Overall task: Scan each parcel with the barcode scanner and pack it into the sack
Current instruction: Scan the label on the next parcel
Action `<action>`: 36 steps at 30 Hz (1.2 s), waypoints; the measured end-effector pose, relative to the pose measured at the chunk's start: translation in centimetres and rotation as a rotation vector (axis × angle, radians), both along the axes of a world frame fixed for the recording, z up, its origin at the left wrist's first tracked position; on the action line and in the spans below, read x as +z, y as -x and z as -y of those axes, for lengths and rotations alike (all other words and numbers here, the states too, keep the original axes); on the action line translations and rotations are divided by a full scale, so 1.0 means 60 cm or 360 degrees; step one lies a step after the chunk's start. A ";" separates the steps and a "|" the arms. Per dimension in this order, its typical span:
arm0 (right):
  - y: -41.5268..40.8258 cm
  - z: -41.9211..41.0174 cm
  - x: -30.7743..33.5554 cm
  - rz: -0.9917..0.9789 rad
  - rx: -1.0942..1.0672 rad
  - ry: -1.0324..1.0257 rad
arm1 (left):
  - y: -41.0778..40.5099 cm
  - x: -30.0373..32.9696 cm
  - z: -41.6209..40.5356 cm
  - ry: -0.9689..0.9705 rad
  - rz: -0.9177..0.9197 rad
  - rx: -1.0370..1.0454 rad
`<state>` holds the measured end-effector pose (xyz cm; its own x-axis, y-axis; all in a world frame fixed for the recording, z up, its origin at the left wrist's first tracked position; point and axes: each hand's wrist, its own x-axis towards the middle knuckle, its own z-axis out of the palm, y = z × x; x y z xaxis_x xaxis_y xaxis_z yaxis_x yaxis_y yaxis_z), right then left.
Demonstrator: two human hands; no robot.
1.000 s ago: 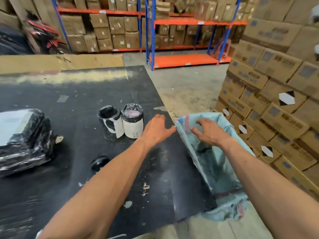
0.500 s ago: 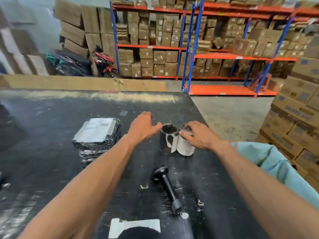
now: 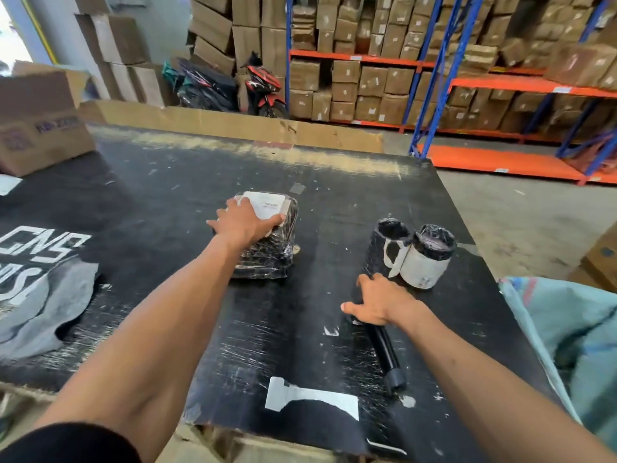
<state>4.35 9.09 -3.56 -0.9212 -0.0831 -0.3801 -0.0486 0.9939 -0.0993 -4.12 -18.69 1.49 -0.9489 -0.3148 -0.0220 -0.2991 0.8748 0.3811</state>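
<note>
**Left grip on the wrapped parcel, right grip over the scanner**

The left hand [image 3: 245,222] lies on top of the blocky parcel [image 3: 267,242], fingers curled over its white paper label, gripping the crinkled, glossy black film; the parcel sits mid-desk on the scuffed, scratched black desk [image 3: 167,202]; to the right, the right hand [image 3: 377,300] covers the head of the barcode scanner [image 3: 385,349], fingers bent down around it, its smooth black cylindrical handle lying flat and pointing toward the near edge; just beyond stand two cylindrical parcels [image 3: 414,253], touching, film-capped with white paper labels round their sides; at the far right hangs the woven, pale blue-green sack [image 3: 567,329], beside the desk edge.
</note>
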 end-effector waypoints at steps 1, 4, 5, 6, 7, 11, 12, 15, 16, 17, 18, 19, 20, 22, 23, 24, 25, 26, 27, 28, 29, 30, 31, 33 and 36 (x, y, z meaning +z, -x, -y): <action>-0.003 -0.003 -0.010 0.0046 -0.0081 0.0027 | 0.009 0.004 0.007 -0.0051 0.0064 0.0007; -0.014 -0.005 -0.027 0.0088 -0.0392 0.0268 | 0.034 0.006 0.034 -0.0124 0.0262 -0.0055; -0.017 -0.003 -0.027 0.0076 -0.0475 0.0356 | 0.043 0.002 0.041 -0.0113 0.0311 -0.0087; -0.019 -0.003 -0.030 0.0069 -0.0555 0.0423 | 0.047 0.002 0.044 -0.0095 0.0349 -0.0117; -0.020 -0.003 -0.033 0.0066 -0.0624 0.0482 | 0.048 0.006 0.044 -0.0086 0.0373 -0.0151; -0.024 -0.012 -0.040 0.0206 -0.0856 0.0779 | 0.034 0.050 0.036 -0.0055 0.0449 -0.0273; -0.022 -0.017 -0.045 0.0239 -0.0910 0.0932 | 0.030 0.057 0.037 -0.0064 0.0450 -0.0290; -0.030 -0.017 -0.044 0.0402 -0.0991 0.1372 | 0.022 0.054 0.043 -0.0221 0.0391 -0.0265; -0.033 -0.016 -0.041 0.0434 -0.1001 0.1462 | 0.018 0.048 0.045 -0.0262 0.0340 -0.0247; -0.035 -0.013 -0.037 0.0448 -0.1008 0.1548 | 0.013 0.041 0.047 -0.0308 0.0267 -0.0233; -0.034 -0.009 -0.032 0.0429 -0.1020 0.1659 | 0.007 0.033 0.049 -0.0356 0.0186 -0.0213; -0.031 -0.004 -0.022 0.0374 -0.1022 0.1773 | -0.001 0.026 0.049 -0.0415 0.0117 -0.0186; -0.027 0.004 -0.008 0.0297 -0.1001 0.1868 | -0.011 0.021 0.047 -0.0457 0.0055 -0.0147; -0.014 0.024 0.024 0.0171 -0.0914 0.2019 | -0.029 0.005 0.043 -0.0525 -0.0040 -0.0061; -0.008 0.036 0.045 0.0136 -0.0864 0.2106 | -0.037 -0.002 0.039 -0.0560 -0.0096 -0.0012; -0.002 0.047 0.067 0.0112 -0.0824 0.2191 | -0.044 -0.010 0.034 -0.0591 -0.0156 0.0037; 0.003 0.060 0.086 0.0081 -0.0782 0.2254 | -0.051 -0.017 0.029 -0.0639 -0.0223 0.0084; 0.008 0.071 0.105 0.0049 -0.0728 0.2295 | -0.060 -0.022 0.023 -0.0696 -0.0290 0.0124; 0.011 0.082 0.122 0.0013 -0.0669 0.2303 | -0.066 -0.027 0.018 -0.0754 -0.0351 0.0151; 0.011 0.092 0.138 -0.0036 -0.0605 0.2294 | -0.071 -0.032 0.015 -0.0814 -0.0403 0.0161; 0.010 0.101 0.152 -0.0087 -0.0547 0.2286 | -0.074 -0.038 0.013 -0.0871 -0.0444 0.0162; 0.011 0.108 0.162 -0.0131 -0.0506 0.2275 | -0.075 -0.043 0.014 -0.0922 -0.0471 0.0156; 0.011 0.114 0.169 -0.0163 -0.0485 0.2265 | -0.076 -0.047 0.015 -0.0976 -0.0499 0.0147; 0.011 0.121 0.176 -0.0204 -0.0467 0.2235 | -0.080 -0.052 0.018 -0.1060 -0.0563 0.0118; 0.012 0.124 0.174 -0.0255 -0.0454 0.2176 | -0.086 -0.046 0.016 -0.1106 -0.0621 0.0101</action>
<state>3.61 1.67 6.86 -0.9939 -0.1020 -0.0426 0.0328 0.0952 -0.9949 1.03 -19.64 -1.29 -0.9094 -0.4044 0.0967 -0.0730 0.3843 0.9203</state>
